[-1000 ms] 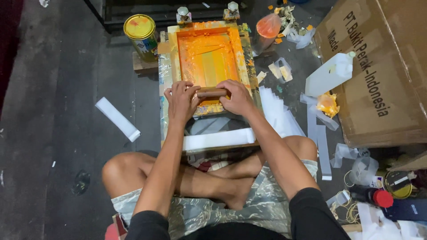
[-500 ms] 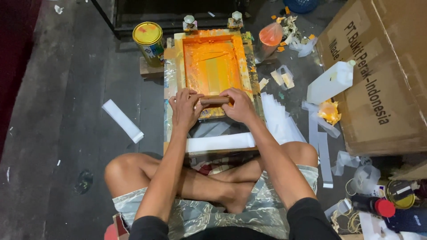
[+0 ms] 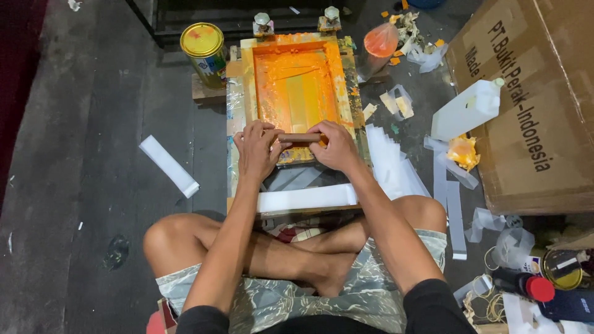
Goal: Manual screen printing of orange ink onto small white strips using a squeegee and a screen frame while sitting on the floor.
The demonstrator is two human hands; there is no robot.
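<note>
Both hands, left point(image 3: 258, 151) & right point(image 3: 337, 147), fingers wrapped tight on brown wooden squeegee bar point(image 3: 299, 137) at 6 o'clock edge of orange-inked screen frame point(image 3: 297, 86); likely stiff, light, ink-slick, so grip both ends.

Bright, even light falls from above onto the middle of the picture, where the orange printing frame point(image 3: 296, 93) and the person's forearms show sharp and richly coloured, with only short, soft shadows under the crossed legs. The dark floor point(image 3: 93, 124) dims toward nine o'clock, and the corner at eleven o'clock sinks into deep reddish shadow. A small glare sits on the yellow tin lid point(image 3: 202, 39) at eleven o'clock, and the cardboard box point(image 3: 526, 93) at two o'clock leans outward from wide-angle stretch.
</note>
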